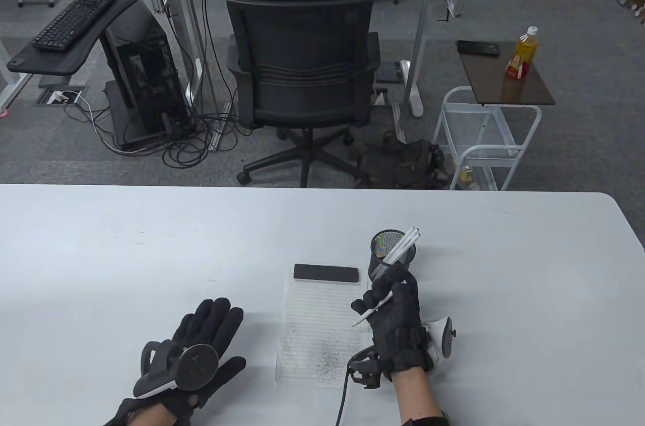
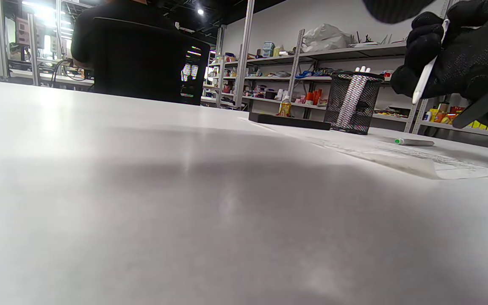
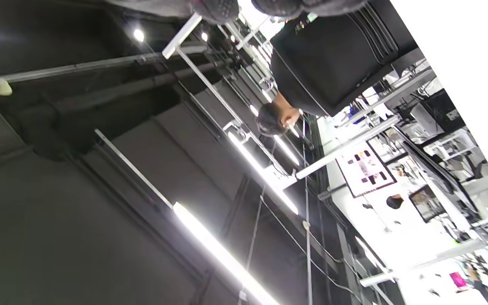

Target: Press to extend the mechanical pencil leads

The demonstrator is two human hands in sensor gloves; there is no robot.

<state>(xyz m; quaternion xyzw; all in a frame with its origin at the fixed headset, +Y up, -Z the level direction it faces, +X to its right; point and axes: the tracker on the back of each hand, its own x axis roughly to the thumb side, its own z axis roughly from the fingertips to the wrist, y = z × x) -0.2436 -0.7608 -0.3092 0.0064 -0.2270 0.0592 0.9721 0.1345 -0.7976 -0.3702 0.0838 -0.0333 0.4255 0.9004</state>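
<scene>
On the white table lies a lined paper sheet, a black mesh cup of white pencils behind it; the left hand rests flat with fingers straight, the right hand grips a white mechanical pencil, raised above the sheet

Your right wrist camera sits tilted, aimed at the dark ceiling — long light strips cross it. Your gloved fingertips and a white pencil show at the top edge — a person in black beyond.
</scene>
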